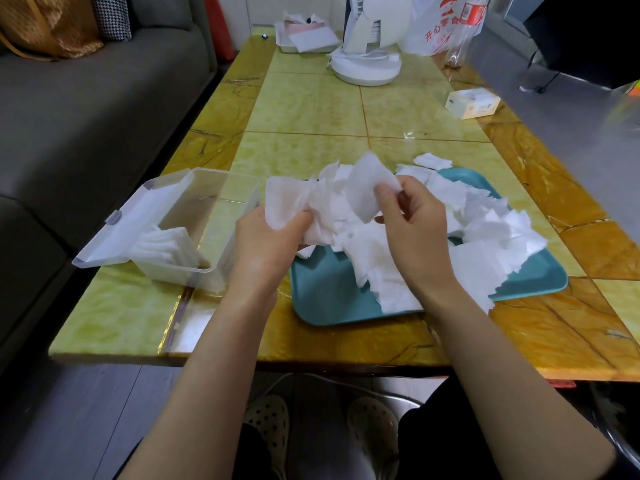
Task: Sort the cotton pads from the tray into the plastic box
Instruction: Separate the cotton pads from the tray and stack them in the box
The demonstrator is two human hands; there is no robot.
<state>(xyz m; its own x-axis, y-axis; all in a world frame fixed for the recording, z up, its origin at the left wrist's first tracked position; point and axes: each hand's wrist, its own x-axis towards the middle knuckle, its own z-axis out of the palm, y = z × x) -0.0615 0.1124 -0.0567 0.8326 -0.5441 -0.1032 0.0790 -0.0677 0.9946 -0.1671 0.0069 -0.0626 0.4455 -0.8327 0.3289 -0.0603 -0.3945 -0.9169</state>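
**Both hands hold cotton pads above the teal tray**

Nearest the camera, 2 perforated shoes (270,424) show on the floor below the edge of the yellow-green table (121,317). Both forearms reach forward over it. The left hand (266,240) has its fingers curled around a white cotton pad (282,202), held up over the tray's left end. The right hand (412,230) pinches a second pad (365,190) between thumb and fingertips, just beside the first.

Under the hands sits the teal tray (329,303), with a loose heap of cotton pads (485,233) covering its middle and right side. 1 stray pad (433,161) lies on the table just past the tray.

Left of the tray stands the clear plastic box (211,209), its lid (128,226) hinged open to the left and a small stack of pads (166,247) leaning in its near corner.

Farther back are a small cardboard carton (472,103), a white fan base (366,67) and a white tray (304,43). A grey sofa (86,116) runs along the left.
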